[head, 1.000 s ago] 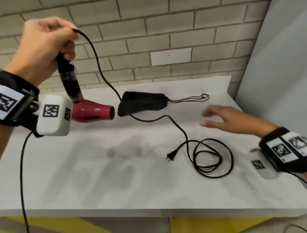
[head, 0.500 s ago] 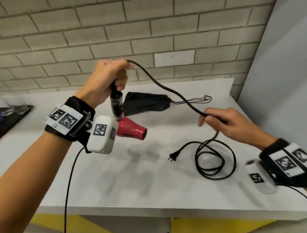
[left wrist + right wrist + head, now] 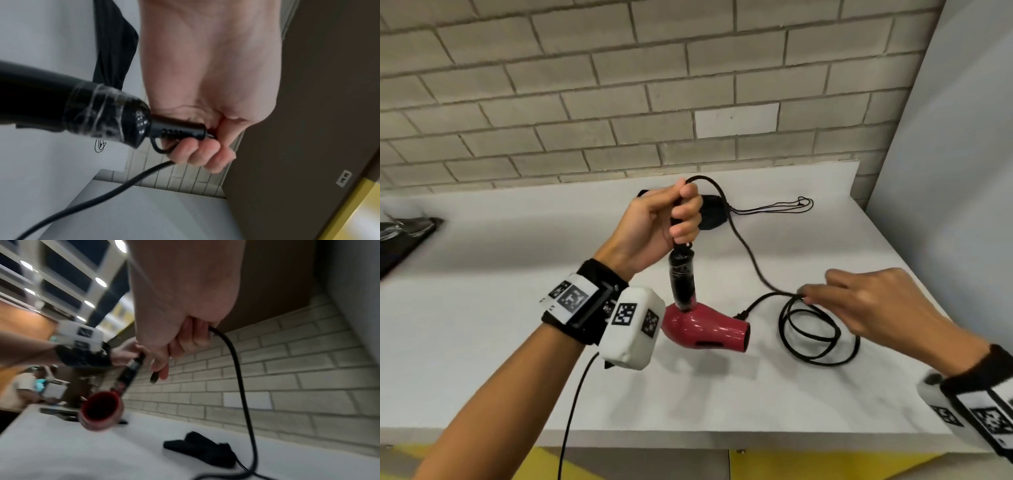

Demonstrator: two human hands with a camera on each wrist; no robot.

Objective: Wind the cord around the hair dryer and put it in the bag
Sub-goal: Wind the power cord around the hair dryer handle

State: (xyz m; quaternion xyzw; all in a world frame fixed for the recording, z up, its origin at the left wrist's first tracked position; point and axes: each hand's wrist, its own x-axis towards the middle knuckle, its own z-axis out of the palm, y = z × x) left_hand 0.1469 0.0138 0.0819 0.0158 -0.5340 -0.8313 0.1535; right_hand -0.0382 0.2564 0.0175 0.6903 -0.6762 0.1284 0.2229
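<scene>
Head view, right hand (image 3: 873, 305) pinching cord (image 3: 750, 257)

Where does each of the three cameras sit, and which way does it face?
Head: worn on the head, looking down at the table; both forearms, left hand, right hand.
Left wrist: looks along the left palm at the hair dryer handle.
Right wrist: looks along the right hand gripping the cord.
All three share dryer, cord, bag.

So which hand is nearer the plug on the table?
Right. The right hand pinches the cord just right of the plug; the left hand is raised above it, gripping the hair dryer's cord end.
</scene>
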